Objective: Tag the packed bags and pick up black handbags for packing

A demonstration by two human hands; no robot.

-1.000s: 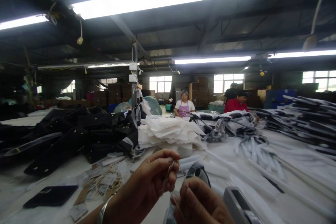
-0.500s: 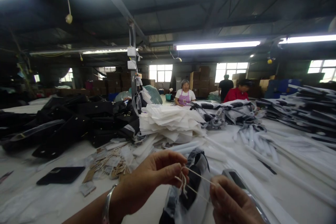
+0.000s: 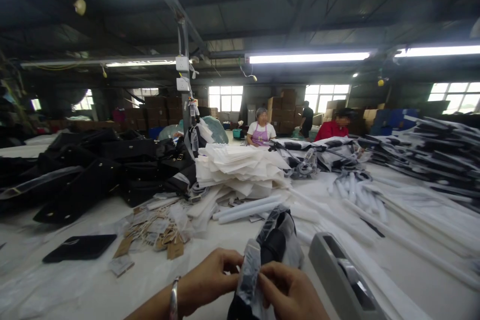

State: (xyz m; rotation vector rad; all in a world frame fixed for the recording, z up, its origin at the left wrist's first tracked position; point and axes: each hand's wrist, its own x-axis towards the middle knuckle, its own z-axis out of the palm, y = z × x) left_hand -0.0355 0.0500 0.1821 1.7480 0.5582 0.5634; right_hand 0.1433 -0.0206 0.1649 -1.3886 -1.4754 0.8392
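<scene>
At the bottom middle, my left hand and my right hand both pinch a dark item wrapped in clear plastic that lies on the white table in front of me. My left wrist wears a silver bangle. The fingers of both hands meet at the near end of the plastic wrap. The cord from the earlier frames is hidden from view.
A grey tape dispenser sits right of my hands. Paper tags with strings and a flat black pouch lie to the left. Black bags, stacked white sheets and white rolls stand farther back. Two people sit across the table; another stands behind.
My hands pulled a thin cord taut between them, then dropped lower onto the plastic-wrapped item. The view tilted down and the tape dispenser shows more fully.
</scene>
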